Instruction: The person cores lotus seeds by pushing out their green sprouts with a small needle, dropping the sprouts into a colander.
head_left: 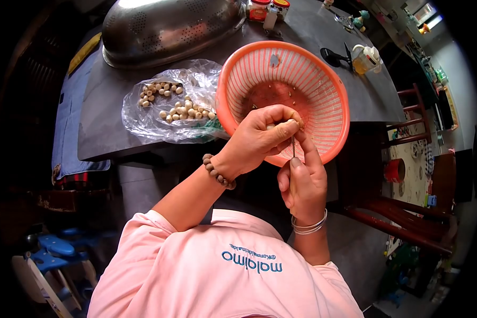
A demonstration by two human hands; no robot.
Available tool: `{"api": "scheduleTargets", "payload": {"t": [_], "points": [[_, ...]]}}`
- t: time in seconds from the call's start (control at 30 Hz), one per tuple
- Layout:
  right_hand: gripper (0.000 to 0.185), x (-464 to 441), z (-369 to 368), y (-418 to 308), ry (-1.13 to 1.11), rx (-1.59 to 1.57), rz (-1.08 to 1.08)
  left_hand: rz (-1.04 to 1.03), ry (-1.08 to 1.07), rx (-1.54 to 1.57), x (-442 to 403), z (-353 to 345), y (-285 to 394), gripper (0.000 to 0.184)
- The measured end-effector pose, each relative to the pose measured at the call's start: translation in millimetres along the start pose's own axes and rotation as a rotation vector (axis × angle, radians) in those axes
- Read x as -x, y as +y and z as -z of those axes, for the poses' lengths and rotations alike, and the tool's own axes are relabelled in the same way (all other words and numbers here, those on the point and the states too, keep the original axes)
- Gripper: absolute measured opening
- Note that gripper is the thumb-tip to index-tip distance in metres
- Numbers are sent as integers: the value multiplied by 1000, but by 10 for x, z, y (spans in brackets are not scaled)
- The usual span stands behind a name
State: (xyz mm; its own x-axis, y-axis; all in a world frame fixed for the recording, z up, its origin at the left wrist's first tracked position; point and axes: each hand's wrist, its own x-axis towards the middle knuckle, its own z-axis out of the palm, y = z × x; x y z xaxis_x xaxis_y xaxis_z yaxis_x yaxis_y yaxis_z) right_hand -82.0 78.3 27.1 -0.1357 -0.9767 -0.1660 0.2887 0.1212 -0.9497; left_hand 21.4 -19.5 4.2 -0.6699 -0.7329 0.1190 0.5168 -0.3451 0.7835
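My left hand (267, 132), with a brown bead bracelet at the wrist, is closed over the near side of a coral plastic basket (336, 79). Its fingers pinch a small pale round seed (271, 126), mostly hidden. Just to the right, my right hand (305, 183) is closed round a thin metal pick (293, 147), pointing up. The tip meets my left fingertips, which hide its end. A few tiny pale bits lie inside the basket. Left of it, several cream-coloured round seeds (183, 110), like lotus seeds, lie on a clear plastic bag (138, 119).
A large perforated metal basin (169, 32) lies upside down on the dark table (98, 124). Jars (258, 9) stand at the back. A black-handled object (335, 57) and a jug of amber liquid (364, 61) are at the right. A wooden chair (403, 220) stands beside the table.
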Motion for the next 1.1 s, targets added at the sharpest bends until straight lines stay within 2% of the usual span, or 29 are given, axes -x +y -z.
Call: {"api": "scheduleTargets", "payload": {"t": [0.13,0.27,0.33,0.4,0.47,0.6,0.67,0.7,0.77,0.8,0.87,1.03,1.1], "points": [[48,-6,39,-42,-95,-286,-86,5,-5,43,17,16,-20,13],[47,-23,34,-1,-98,-336,-109,7,4,93,12,28,-56,14],[46,-19,-23,72,38,30,-17,0,16,84,8,43,-76,14],[43,-15,-39,90,46,148,29,23,38,11,11,57,-90,13],[41,-47,-42,176,148,550,247,16,46,-35,12,59,-97,13],[39,-59,-36,221,195,732,380,-21,81,-163,7,18,-79,14],[42,-59,-7,219,128,532,266,-14,62,-121,18,46,-74,15],[42,-50,15,170,129,531,266,-7,43,-80,22,61,-72,15],[46,-25,50,12,-91,1,-28,-7,27,-23,24,72,-75,15],[46,-26,47,-18,-92,0,-26,-9,12,36,25,73,-69,14],[49,-34,40,-61,-99,-225,-128,-1,-10,82,34,65,-43,14],[46,-26,47,-24,-161,-334,-100,-1,-48,158,52,62,-56,14],[44,-29,-15,8,-42,-147,-61,13,-60,156,51,56,-56,14]]}}
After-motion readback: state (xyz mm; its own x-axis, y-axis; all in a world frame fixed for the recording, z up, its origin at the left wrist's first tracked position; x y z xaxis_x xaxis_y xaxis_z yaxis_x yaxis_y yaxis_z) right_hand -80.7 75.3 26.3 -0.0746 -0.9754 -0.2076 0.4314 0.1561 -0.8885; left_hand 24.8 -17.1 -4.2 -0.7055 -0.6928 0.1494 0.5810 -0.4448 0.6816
